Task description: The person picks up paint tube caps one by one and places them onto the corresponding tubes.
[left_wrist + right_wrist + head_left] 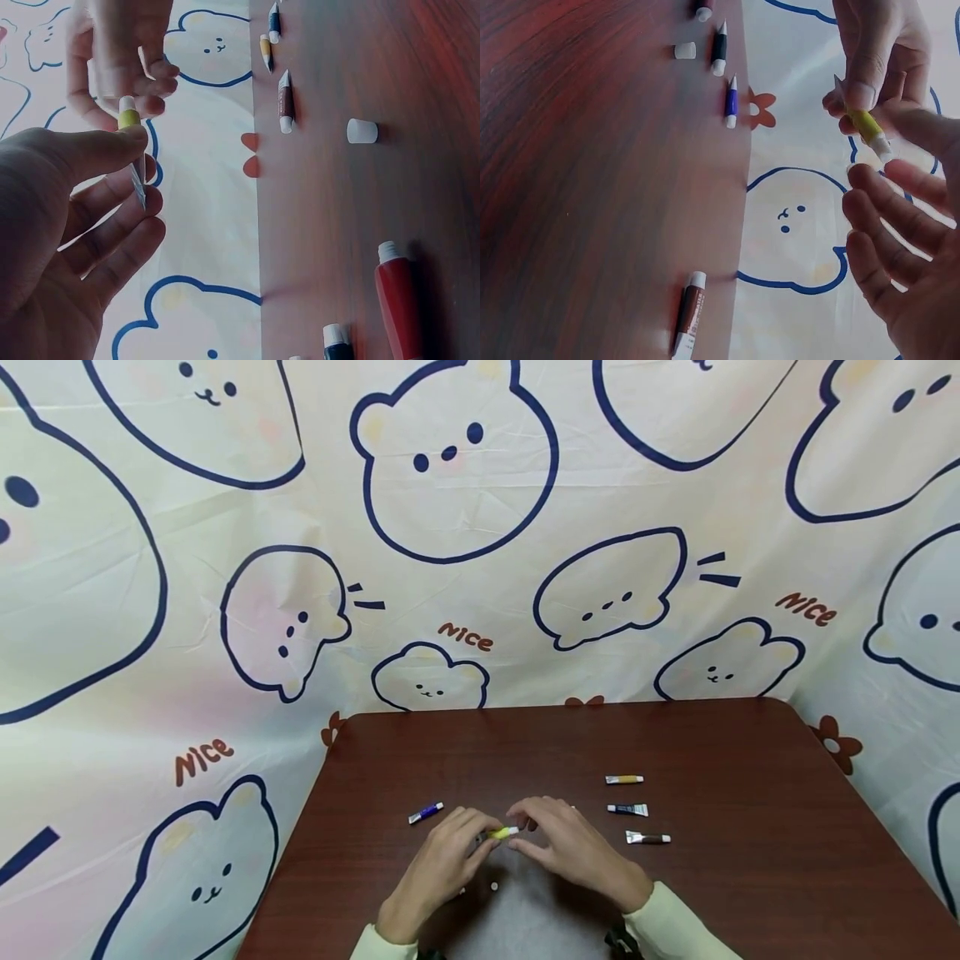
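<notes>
In the head view my left hand pinches a small yellow paint tube between thumb and fingers, its white end pointing right. My right hand is held close to that end, thumb and fingers parted around it. The right wrist view shows the tube's white cap among the spread right fingertips, and the silver crimped tail beyond the left thumb. A loose white cap stands on the table, near a red tube with its ridged white neck bare.
On the brown table, an ochre tube, a dark blue tube and a brown tube lie at the right. A purple-blue tube is at the left. A patterned curtain hangs behind.
</notes>
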`<state>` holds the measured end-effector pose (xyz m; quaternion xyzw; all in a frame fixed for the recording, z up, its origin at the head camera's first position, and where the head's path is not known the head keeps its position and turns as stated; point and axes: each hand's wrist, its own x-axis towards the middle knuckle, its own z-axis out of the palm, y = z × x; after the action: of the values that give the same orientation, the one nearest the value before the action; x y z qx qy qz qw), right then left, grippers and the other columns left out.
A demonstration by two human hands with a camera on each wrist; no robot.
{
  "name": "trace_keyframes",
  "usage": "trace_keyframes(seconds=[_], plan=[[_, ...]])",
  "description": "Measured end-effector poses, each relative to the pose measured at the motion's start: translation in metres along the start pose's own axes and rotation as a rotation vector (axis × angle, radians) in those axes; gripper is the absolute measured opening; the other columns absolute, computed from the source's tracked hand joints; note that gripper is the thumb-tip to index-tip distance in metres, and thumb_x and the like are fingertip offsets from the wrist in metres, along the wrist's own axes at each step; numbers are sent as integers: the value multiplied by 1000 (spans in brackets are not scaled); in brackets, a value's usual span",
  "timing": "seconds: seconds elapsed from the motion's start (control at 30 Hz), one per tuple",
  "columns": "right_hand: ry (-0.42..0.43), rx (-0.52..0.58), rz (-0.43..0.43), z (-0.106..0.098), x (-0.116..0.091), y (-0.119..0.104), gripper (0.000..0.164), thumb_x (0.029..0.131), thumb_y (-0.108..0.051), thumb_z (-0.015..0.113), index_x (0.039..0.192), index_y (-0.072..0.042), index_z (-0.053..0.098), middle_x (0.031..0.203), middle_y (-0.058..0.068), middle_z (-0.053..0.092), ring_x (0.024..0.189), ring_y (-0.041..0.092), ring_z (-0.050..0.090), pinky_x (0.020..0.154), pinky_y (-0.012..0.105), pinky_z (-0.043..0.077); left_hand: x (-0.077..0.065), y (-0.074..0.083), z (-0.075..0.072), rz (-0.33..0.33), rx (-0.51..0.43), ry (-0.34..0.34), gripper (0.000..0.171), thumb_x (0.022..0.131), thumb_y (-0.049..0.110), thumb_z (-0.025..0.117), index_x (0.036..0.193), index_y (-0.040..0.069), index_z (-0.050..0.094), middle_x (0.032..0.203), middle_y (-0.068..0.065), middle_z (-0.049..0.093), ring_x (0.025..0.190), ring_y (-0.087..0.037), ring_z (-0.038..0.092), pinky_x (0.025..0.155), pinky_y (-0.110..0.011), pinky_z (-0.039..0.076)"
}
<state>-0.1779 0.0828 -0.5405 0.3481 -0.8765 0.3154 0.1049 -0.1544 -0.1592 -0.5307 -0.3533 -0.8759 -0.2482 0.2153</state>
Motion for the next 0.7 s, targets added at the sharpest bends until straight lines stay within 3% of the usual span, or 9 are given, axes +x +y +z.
trace_keyframes(seconds=[0.13, 0.3, 0.5, 0.7], plan=[[26, -37, -69, 0, 0, 0, 16, 99, -25, 83, 111, -23, 72, 100, -15, 70, 93, 1, 63, 88, 37, 56, 0, -1, 0, 17, -10, 15, 24, 91, 10, 89, 110, 17, 77, 103, 9, 76, 88, -7, 63, 75, -19, 51], [28, -81, -74, 2, -1, 2, 7, 104, -31, 76, 105, -25, 73, 94, -17, 69, 85, 0, 59, 84, 33, 53, 0, 0, 0, 33, -17, 18, 24, 90, 10, 89, 110, 16, 77, 103, 8, 76, 89, -8, 65, 76, -20, 52], [8, -109, -38, 4, 0, 3, 18, 110, -39, 66, 100, -27, 75, 87, -20, 67, 73, -5, 51, 76, 26, 46, 0, 1, 0, 32, -26, 4, 24, 91, 10, 89, 111, 16, 77, 105, 7, 76, 91, -8, 66, 77, -21, 54], [38, -104, -66, 4, -2, 3, 18, 100, -36, 81, 110, -24, 72, 93, -19, 68, 82, -2, 60, 79, 27, 48, -1, 0, -1, 39, -15, 24, 26, 89, 9, 89, 110, 16, 77, 104, 8, 76, 91, -7, 65, 77, -21, 53]])
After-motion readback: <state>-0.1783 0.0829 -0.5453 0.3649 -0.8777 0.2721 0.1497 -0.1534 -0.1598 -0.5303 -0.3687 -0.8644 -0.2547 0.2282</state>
